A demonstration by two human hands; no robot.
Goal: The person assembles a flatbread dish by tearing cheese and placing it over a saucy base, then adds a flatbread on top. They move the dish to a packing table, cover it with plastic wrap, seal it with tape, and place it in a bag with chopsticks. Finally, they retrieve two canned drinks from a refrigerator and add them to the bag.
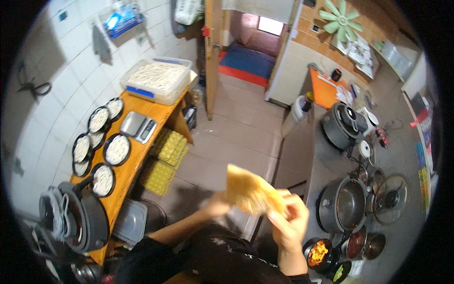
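A folded, golden-brown flatbread or similar piece of baked food (250,190) is held up in front of me, above the floor between two work surfaces. My right hand (291,218) grips its right end between thumb and fingers. My left hand (217,205) is at its left edge, partly hidden and blurred, so its hold is unclear. Right of my right hand stand a dark pot (344,205) and a black bowl of orange-yellow food (318,252).
On the wooden table (133,168) at left are black bowls of noodles (117,149), a digital scale (138,126), a plastic noodle tub (158,80) and a cooker (79,216). Another cooker (341,125) stands on the dark counter (328,167). Yellow egg trays (161,174) sit below the table. A door (211,64) stands ajar.
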